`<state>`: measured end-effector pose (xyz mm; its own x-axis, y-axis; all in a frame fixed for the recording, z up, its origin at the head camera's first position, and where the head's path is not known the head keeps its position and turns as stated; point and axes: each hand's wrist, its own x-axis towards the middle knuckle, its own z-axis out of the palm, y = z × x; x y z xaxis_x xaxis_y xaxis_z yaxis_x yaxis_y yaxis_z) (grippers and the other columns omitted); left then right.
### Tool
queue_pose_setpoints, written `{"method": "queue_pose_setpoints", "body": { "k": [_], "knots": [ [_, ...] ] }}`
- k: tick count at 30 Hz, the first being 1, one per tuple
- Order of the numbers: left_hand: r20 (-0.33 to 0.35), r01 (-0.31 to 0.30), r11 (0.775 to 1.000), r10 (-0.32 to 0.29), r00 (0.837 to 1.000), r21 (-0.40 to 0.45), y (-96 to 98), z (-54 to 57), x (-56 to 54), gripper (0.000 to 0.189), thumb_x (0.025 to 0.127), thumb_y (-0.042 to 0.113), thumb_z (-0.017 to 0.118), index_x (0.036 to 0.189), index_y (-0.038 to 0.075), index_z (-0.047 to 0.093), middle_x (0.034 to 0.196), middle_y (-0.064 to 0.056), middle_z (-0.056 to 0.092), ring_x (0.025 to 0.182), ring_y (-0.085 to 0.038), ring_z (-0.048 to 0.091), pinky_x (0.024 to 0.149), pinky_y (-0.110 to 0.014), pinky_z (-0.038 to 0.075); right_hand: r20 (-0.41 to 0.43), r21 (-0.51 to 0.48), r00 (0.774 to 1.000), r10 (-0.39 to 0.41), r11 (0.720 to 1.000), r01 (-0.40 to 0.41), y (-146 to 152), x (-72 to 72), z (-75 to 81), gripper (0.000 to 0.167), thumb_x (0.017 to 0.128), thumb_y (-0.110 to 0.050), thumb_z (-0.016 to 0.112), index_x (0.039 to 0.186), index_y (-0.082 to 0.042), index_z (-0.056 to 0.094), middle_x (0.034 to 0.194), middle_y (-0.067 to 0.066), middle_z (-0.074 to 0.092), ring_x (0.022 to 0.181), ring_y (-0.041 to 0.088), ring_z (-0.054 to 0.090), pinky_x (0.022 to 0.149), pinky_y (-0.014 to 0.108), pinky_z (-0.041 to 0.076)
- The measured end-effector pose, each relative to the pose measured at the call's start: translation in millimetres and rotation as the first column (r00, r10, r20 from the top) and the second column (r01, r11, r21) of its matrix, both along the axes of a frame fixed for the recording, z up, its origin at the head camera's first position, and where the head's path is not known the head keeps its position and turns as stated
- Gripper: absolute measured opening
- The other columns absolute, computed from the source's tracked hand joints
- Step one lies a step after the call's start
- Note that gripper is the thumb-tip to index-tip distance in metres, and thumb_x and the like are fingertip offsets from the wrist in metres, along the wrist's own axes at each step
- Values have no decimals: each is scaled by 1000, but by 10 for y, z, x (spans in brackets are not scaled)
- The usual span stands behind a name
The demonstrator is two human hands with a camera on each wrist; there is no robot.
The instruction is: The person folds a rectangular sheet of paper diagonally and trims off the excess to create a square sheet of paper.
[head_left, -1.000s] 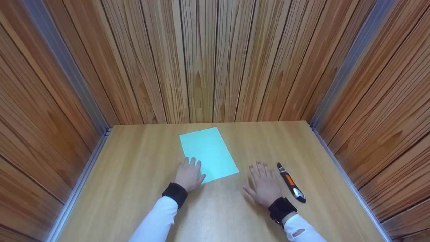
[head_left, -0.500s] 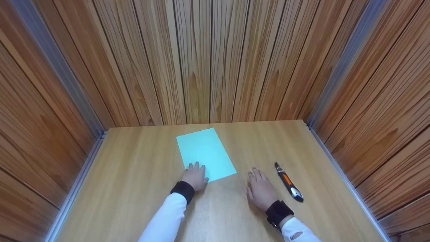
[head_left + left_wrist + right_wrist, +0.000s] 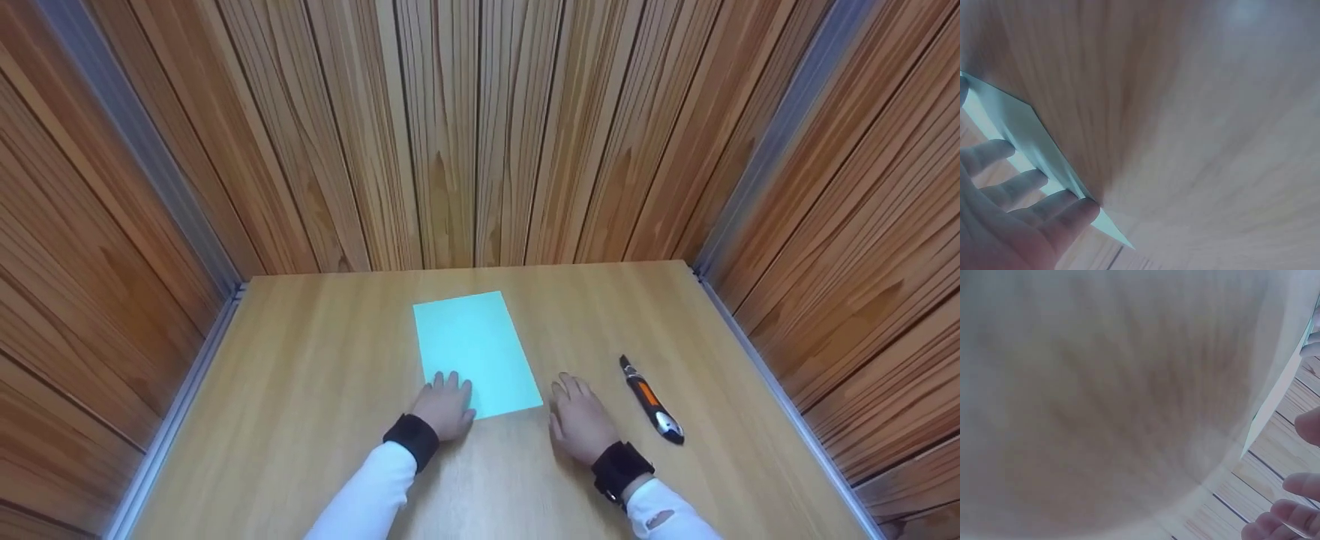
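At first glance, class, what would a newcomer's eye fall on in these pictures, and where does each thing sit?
The bright turquoise sheet of paper stands out first, near the middle of the wooden tabletop, with the left hand over its near left corner. Next comes the black-and-orange utility knife, lying to the right of the right hand.

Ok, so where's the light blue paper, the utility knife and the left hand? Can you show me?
Light blue paper (image 3: 481, 351): head view, on the middle of the sheet.
Utility knife (image 3: 649, 394): head view, on the orange strip of its handle.
Left hand (image 3: 443, 409): head view, on the back.
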<state>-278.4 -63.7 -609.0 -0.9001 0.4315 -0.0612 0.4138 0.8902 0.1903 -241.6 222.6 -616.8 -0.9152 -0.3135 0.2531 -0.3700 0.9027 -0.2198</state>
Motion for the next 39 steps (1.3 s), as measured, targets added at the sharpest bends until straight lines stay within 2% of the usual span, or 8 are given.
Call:
{"method": "queue_pose_setpoints", "body": {
  "k": [5,14,18,24,27,29,33,39],
  "knots": [
    [-66,40,999,-42,997,-24,34,-48,140,55,107,35,62,149,0,59,153,-29,59,141,-54,55,110,-65,53,-12,-2,1000,22,1000,-22,-80,-1,-21,50,97,-13,78,139,11,64,150,33,58,141,49,55,116,60,50],
    [-173,9,990,-34,984,-142,240,-181,360,54,107,47,62,141,5,65,132,-20,68,120,-42,66,93,-52,62,146,9,989,35,999,-37,-338,-17,63,64,102,-29,76,151,6,57,158,32,53,147,48,51,121,58,46],
    [-210,4,984,-42,977,-179,353,-126,500,54,106,50,63,138,7,68,125,-17,70,114,-39,68,90,-48,63,210,-7,975,67,998,-67,-452,-42,52,67,102,-32,76,154,5,55,159,33,52,148,51,50,122,61,45],
    [-187,84,978,-120,975,-193,426,-26,671,40,109,40,61,131,9,71,111,-12,70,97,-29,67,78,-40,61,251,67,965,73,993,-92,-519,-37,-54,72,101,-45,72,153,3,57,156,34,53,144,54,52,115,65,49],
    [-164,118,977,-148,975,-177,385,-6,625,40,110,37,59,136,9,70,117,-12,71,102,-29,67,81,-40,62,270,123,961,56,988,-92,-499,-34,-99,80,100,-55,71,156,0,55,159,32,52,146,52,50,116,65,49],
    [-135,126,979,-149,980,-161,316,-1,552,47,109,41,60,145,10,66,134,-14,70,119,-33,68,93,-46,62,273,128,960,63,987,-101,-483,-40,-114,86,97,-60,72,156,-1,55,160,32,51,147,53,50,116,65,48],
    [-24,133,984,-137,990,-117,114,-12,381,71,105,56,62,164,20,49,169,-16,48,156,-44,46,119,-66,46,284,121,953,101,983,-140,-431,-69,-153,89,96,-62,74,157,-1,54,161,32,50,148,54,49,118,65,47],
    [44,128,987,-124,991,-97,-126,-64,238,98,93,80,63,172,30,34,179,-15,31,164,-49,27,122,-78,33,352,45,920,171,979,-200,-316,-70,-105,89,95,-55,79,160,-2,51,167,31,44,155,53,42,125,65,39]
  ]
}}
